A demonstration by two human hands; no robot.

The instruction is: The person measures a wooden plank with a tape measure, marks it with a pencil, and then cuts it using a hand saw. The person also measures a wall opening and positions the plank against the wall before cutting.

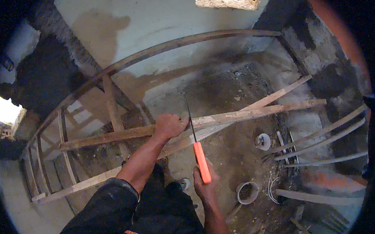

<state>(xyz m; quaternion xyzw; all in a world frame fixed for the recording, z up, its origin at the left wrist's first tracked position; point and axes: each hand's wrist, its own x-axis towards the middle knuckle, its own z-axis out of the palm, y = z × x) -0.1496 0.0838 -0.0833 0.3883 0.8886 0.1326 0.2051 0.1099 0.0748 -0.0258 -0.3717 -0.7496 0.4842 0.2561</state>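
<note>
My right hand (205, 187) is closed round the orange handle of a handsaw (202, 161). The saw's thin dark blade points away from me and lies across a long wooden batten (254, 113). Just left of the blade, my left hand (169, 127) grips that batten from above. Its fingers are partly hidden behind the knuckles. A paler wooden rail (93, 182) passes beneath the batten and crosses it at a shallow angle. This rail is the near side of a large wooden frame (167, 44) with a curved far side and several crosspieces.
Two white buckets (263, 141) (247, 193) stand on the dirty floor at right. Several long boards (327, 133) lean or lie at the far right, near loose sticks and a white cable (272, 188). A patchy plastered wall (158, 11) rises behind the frame.
</note>
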